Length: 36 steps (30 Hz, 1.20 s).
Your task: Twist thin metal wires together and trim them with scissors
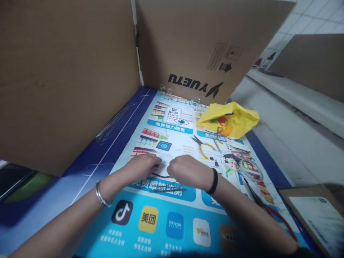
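Over the printed poster (172, 209), my left hand (146, 165) and my right hand (189, 171) face each other with a small gap between them. Both have curled fingers pinched together. Whatever they hold is too thin or too hidden to make out. Just below them lies a slim dark metal tool, perhaps tweezers (168, 190), with a fine wire-like piece beside it. Beyond my right hand rest pliers with yellow handles (203, 145), jaws pointing away to the left.
A yellow bag (242, 120) with coloured thread lies at the far right. Scissors with red handles (279, 216) and a clear round container (251, 169) sit by my right forearm. Thin wires (114, 123) lie at left. Cardboard panels (67, 71) stand at left and back.
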Each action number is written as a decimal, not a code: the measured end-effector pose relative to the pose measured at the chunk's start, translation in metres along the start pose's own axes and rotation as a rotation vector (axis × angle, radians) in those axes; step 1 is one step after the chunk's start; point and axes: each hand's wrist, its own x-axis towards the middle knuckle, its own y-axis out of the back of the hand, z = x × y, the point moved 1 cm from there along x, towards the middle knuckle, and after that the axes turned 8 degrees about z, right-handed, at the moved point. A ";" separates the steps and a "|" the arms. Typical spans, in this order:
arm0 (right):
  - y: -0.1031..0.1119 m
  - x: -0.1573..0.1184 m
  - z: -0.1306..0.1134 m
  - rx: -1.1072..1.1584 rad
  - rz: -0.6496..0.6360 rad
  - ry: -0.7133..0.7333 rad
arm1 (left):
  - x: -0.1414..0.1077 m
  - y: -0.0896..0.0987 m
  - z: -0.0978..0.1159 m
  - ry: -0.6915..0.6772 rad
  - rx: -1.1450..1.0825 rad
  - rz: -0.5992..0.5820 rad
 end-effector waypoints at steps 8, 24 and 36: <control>-0.040 -0.033 -0.058 -0.255 0.154 -0.076 | -0.007 -0.005 0.009 -0.099 0.027 -0.003; -0.078 -0.049 -0.071 -0.193 0.621 -0.030 | -0.022 -0.016 0.036 -0.230 0.066 0.028; -0.068 -0.051 -0.053 0.109 0.573 -0.133 | -0.015 -0.010 0.022 -0.147 -0.327 -0.018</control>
